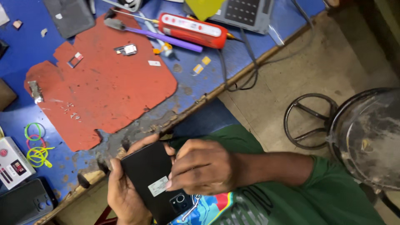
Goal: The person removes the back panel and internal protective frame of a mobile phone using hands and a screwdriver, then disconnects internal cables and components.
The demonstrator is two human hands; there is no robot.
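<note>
Left hand (123, 193) cradles the flat black smartphone (156, 181) back-up, just off the blue table's (216, 71) near edge; right hand (202, 166) pinches at its white sticker (158, 186), still stuck on; back cover looks closed.

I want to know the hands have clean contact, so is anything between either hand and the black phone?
Nothing visible. The left hand cradles the black phone from below, and the right hand lies across its back, fingertips at the white sticker. The phone sits just off the edge of the blue workbench.
</note>
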